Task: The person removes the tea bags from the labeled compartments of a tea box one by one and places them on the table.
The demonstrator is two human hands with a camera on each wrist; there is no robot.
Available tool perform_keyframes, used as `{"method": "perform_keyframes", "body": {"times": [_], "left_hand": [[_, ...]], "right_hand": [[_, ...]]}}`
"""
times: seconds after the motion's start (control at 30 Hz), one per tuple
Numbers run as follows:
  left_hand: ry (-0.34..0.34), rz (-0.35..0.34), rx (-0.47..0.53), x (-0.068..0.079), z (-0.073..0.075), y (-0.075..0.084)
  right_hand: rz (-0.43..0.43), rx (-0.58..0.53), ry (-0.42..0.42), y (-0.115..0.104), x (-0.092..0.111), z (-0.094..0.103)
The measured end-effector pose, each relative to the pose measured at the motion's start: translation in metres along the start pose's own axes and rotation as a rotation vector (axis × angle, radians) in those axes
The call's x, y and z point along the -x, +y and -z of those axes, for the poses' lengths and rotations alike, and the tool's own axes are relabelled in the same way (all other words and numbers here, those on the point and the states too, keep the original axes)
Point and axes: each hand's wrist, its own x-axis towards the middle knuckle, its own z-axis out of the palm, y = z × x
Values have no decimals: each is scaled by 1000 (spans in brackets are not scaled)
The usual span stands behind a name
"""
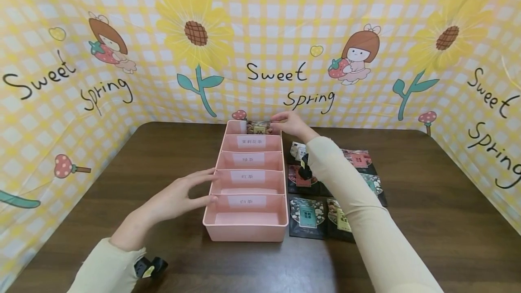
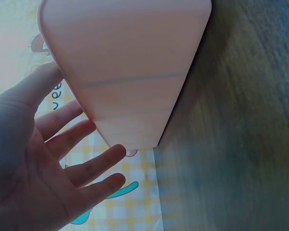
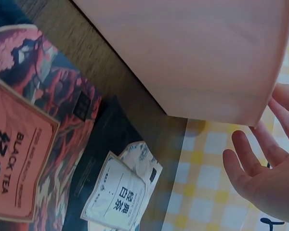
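A long pink divided box (image 1: 245, 233) stands on the table, with paper labels on its compartments. My left hand (image 1: 175, 196) rests at its left rim, fingers spread and fairly straight; in the left wrist view, the ring and little fingers are off the wall. At the far compartment, my right hand (image 1: 291, 125) pinches the right edge of a tea packet (image 1: 259, 128) with a yellowish label, inside the box. The box wall hides the fingertips in the right wrist view, where the other fingers (image 3: 245, 159) are outside the box corner.
Right of the box lie several tea packets: a white-label one (image 3: 118, 192), a red-label black tea (image 3: 19, 149), a green-label one (image 1: 307, 216) and a yellow-label one (image 1: 338, 216). My right forearm covers some. A patterned cloth (image 1: 268, 35) hangs behind the table (image 1: 171, 248).
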Motion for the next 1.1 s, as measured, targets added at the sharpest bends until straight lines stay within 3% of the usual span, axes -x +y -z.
{"method": "perform_keyframes", "body": {"times": [0.27, 0.47, 0.7, 1.1], "left_hand": [[2, 8, 6, -2, 0, 1], [-3, 2, 2, -1, 0, 2], [4, 20, -1, -2, 0, 2], [-3, 30, 3, -1, -1, 0]], "right_hand": [[-27, -19, 36, -2, 0, -3], [-19, 20, 141, -7, 4, 1], [-1, -122, 222, -22, 11, 11], [17, -173, 298, -39, 23, 21]]}}
